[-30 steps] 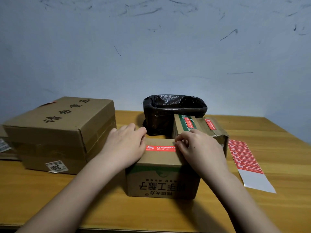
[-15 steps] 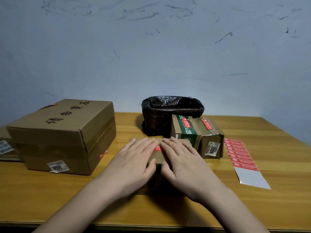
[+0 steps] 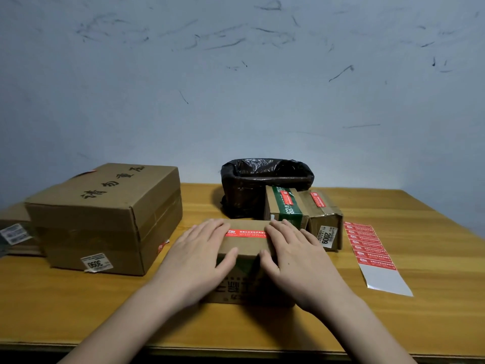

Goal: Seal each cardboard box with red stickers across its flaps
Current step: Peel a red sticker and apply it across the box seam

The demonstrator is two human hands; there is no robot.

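**Flat on the small box**

There, both hands lay spread and flat on the small box at the front of the tabletop: left hand and right hand at either end of its red sticker, gripping nothing. Right of that box lay the sticker sheet; behind it, two stickered boxes and a black-lined bin; left, a large box.

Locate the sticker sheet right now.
In the head view, the sticker sheet lies flat on the table, right of the right hand.
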